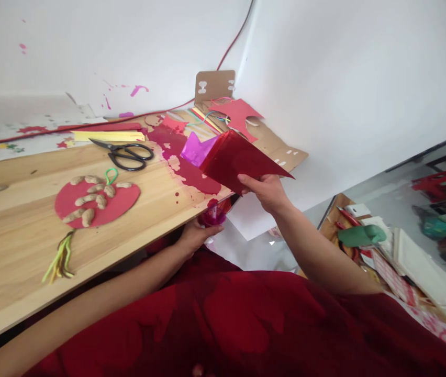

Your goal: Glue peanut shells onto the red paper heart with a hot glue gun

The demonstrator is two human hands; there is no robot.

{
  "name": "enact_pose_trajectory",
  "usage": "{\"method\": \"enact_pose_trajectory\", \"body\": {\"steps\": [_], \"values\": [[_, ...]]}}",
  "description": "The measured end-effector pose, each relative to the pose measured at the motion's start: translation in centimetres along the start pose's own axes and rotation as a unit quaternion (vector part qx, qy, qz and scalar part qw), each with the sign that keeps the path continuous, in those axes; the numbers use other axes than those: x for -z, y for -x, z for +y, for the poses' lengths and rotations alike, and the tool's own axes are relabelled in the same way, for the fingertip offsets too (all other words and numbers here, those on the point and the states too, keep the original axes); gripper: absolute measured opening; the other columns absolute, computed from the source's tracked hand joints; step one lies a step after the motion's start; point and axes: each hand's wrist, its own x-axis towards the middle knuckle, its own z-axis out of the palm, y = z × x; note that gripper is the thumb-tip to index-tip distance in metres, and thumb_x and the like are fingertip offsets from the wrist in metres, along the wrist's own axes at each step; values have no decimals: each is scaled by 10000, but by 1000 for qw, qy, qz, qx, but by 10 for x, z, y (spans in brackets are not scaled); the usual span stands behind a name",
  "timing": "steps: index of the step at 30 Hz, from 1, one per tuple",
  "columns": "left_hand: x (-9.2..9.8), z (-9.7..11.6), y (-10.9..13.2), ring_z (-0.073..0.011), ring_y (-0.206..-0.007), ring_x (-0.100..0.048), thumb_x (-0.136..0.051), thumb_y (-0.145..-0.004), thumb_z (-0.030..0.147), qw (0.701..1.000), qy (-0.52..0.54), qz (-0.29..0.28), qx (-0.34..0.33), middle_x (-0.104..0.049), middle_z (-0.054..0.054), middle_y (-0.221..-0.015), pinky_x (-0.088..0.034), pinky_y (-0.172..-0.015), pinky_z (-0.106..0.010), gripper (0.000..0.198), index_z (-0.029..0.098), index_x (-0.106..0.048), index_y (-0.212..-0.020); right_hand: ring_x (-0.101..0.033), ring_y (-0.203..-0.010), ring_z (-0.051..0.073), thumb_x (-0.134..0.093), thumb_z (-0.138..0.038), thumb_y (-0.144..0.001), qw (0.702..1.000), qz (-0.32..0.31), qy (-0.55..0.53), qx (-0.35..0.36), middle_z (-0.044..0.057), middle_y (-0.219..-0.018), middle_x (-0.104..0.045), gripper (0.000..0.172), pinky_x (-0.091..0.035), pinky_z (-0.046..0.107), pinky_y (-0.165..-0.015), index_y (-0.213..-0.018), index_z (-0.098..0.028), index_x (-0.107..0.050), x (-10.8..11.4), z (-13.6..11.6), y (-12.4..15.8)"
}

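My right hand (268, 191) grips a stack of dark red shiny sheets (242, 159), thumb on top, tilted over the table's right end. A glossy purple sheet (197, 150) sticks out of its left side. Below the table edge, my left hand (197, 235) holds a small clear cup (214, 215) with pink-red liquid in it. Directly above the cup, a spilled red liquid (191, 170) spreads over the wooden tabletop and reaches the edge. Whether liquid is running into the cup I cannot tell.
Black scissors (124, 153), yellow paper strips (109, 136) and a red paper disc (97, 201) with peanuts and a tassel (60, 259) lie on the table. Cut red paper (238, 115) rests on cardboard (281, 149) behind. A cluttered wooden surface (338, 204) stands right.
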Motion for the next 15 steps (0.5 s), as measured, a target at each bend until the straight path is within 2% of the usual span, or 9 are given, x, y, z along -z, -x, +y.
{"method": "enact_pose_trajectory", "body": {"steps": [4,9,12,15], "values": [[1,-1,-1,-330,-1223,-646,-934,-574,321,1000,-5,6,-7,-732,-125,-1225,-454,-1109,-540,805,206,-633,-1312,-579,-529,130,-853,-489,-672,999,2,31,15,8,-571,-635,388,-482,262,-537,-724,-137,-698,-8,-3,-17],[0,-1,-2,-311,-1203,-659,-945,-555,284,1000,16,9,6,-715,-140,-1268,-469,-1101,-508,817,199,-637,-1308,-562,-489,118,-858,-430,-686,994,-2,107,2,11,-500,-590,392,-393,226,-459,-604,-145,-602,-19,-24,-36],[1,3,0,-298,-1189,-667,-936,-578,280,1000,11,5,8,-708,-138,-1281,-474,-1099,-503,833,202,-616,-1343,-563,-477,114,-859,-429,-692,991,-8,137,1,21,-485,-589,437,-373,217,-445,-551,-161,-544,-24,-32,-37],[2,4,2,-301,-1192,-665,-925,-602,298,1000,4,0,7,-712,-141,-1267,-484,-1087,-505,787,193,-631,-1325,-581,-486,127,-845,-456,-698,993,-25,117,0,32,-497,-608,415,-413,230,-471,-577,-145,-598,-23,-26,-28]]}}
